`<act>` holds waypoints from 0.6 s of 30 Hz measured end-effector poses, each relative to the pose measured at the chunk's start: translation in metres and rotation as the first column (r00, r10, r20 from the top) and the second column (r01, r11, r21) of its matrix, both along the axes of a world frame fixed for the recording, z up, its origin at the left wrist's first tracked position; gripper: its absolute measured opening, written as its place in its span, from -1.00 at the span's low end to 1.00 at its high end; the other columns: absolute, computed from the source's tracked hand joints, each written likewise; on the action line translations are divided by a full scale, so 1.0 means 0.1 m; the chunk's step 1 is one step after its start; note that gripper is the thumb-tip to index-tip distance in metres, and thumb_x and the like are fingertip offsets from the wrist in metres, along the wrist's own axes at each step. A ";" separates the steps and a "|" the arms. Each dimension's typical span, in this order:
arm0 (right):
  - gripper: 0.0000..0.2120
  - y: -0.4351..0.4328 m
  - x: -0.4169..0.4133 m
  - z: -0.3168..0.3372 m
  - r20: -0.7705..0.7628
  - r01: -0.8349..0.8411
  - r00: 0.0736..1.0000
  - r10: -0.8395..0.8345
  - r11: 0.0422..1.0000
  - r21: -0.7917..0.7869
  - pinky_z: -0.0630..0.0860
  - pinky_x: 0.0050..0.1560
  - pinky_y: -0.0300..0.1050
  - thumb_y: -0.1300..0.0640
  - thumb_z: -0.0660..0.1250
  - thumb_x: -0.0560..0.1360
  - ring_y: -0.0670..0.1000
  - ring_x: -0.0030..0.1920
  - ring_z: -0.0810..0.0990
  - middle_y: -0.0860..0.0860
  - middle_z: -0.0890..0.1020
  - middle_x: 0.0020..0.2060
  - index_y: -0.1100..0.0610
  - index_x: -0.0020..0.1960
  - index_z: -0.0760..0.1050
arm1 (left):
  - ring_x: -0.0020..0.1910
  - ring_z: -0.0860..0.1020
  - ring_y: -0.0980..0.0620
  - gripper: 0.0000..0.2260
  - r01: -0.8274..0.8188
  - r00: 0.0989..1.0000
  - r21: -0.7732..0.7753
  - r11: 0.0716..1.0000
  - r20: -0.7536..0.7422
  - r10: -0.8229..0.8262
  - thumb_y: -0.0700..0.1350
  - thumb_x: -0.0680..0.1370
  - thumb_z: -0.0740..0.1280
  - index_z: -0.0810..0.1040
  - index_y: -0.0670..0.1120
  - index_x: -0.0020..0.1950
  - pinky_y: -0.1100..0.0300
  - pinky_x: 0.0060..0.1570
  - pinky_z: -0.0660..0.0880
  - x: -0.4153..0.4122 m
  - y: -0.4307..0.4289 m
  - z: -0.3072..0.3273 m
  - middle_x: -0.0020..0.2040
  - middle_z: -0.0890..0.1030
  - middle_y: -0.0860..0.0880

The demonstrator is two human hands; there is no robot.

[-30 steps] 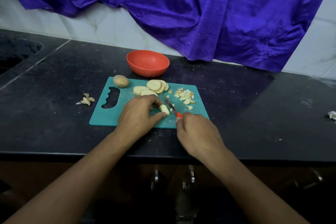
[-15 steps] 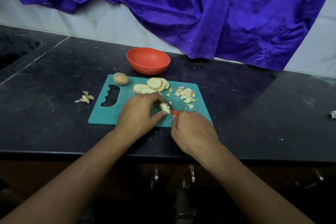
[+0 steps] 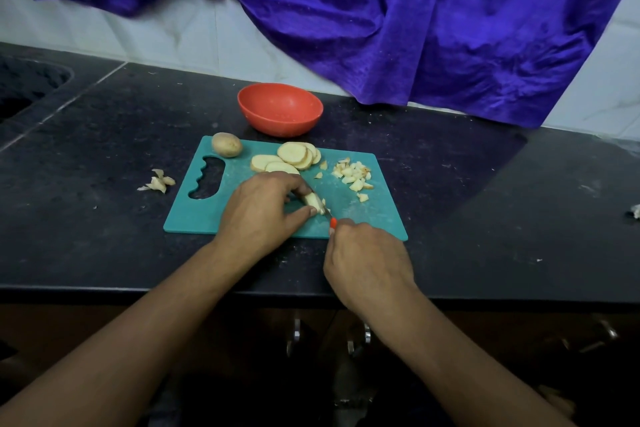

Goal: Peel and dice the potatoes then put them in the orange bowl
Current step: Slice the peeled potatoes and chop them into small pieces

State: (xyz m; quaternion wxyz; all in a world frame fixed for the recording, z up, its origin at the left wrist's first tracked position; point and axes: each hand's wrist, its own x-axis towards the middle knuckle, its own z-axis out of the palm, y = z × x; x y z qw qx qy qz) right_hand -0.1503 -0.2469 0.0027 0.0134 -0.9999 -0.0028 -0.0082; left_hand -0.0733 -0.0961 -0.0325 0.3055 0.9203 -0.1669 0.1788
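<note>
Near the middle of the board's (image 3: 194, 218) front edge, the left hand (image 3: 263, 211) pinches a potato strip (image 3: 313, 200) between thumb and curled fingers. The strip's long axis runs back-left to front-right, pointing at the right hand (image 3: 367, 260). That hand is wrapped round the knife (image 3: 331, 221); its mostly hidden blade reaches the strip's front-right end, just beside the left thumb, so the next cut probably lands there.

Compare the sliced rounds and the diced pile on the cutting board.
Shape: the sliced rounds are broad flat discs; the diced pile is small irregular chunks. Layout: the sliced rounds overlap in a stack; the diced pile lies loosely scattered. Place: the sliced rounds sit far-centre on the cutting board, the diced pile to their right. Both are pale potato, not yet in the orange bowl.
</note>
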 end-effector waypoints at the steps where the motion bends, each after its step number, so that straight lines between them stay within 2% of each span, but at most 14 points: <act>1: -0.74 0.00 -0.01 0.01 -0.002 -0.002 1.000 0.002 1.000 -0.004 0.42 -0.20 -0.04 -0.02 0.08 0.71 0.06 -0.10 0.58 0.06 0.63 0.00 0.10 0.21 0.45 | -0.11 0.50 0.22 -0.84 0.001 1.000 0.000 1.000 0.002 -0.001 0.10 0.47 0.53 0.67 0.14 0.01 0.22 -0.14 0.38 0.00 0.00 0.00 -0.11 0.58 0.23; 10: -0.74 0.05 0.07 0.07 -0.091 -0.017 0.996 0.014 0.999 -0.029 0.43 -0.12 -0.03 0.04 0.15 0.69 0.09 0.06 0.62 0.07 0.62 0.10 0.12 0.27 0.48 | -0.08 0.55 0.16 -0.84 -0.003 1.000 0.010 1.000 -0.009 0.004 0.10 0.46 0.52 0.66 0.13 -0.01 0.09 -0.07 0.54 0.01 -0.01 -0.03 -0.08 0.64 0.19; 15: -0.73 -0.11 -0.14 0.03 -0.060 -0.007 0.998 0.006 1.000 -0.014 0.40 -0.19 -0.05 -0.01 0.07 0.72 0.04 -0.13 0.56 0.02 0.59 -0.07 0.08 0.20 0.49 | -0.09 0.55 0.16 -0.84 -0.008 1.000 0.014 1.000 -0.011 0.008 0.11 0.47 0.52 0.66 0.13 0.00 0.09 -0.07 0.54 0.01 -0.01 -0.02 -0.10 0.60 0.21; 18: -0.70 -0.19 -0.14 0.05 -0.113 0.028 0.993 -0.016 0.994 0.105 0.35 -0.25 -0.05 -0.07 0.05 0.72 -0.03 -0.22 0.49 -0.06 0.50 -0.19 0.04 0.06 0.49 | -0.09 0.56 0.15 -0.83 -0.002 1.000 0.013 1.000 -0.011 0.002 0.11 0.46 0.52 0.67 0.11 0.00 0.10 -0.08 0.53 0.00 0.00 -0.01 -0.12 0.59 0.22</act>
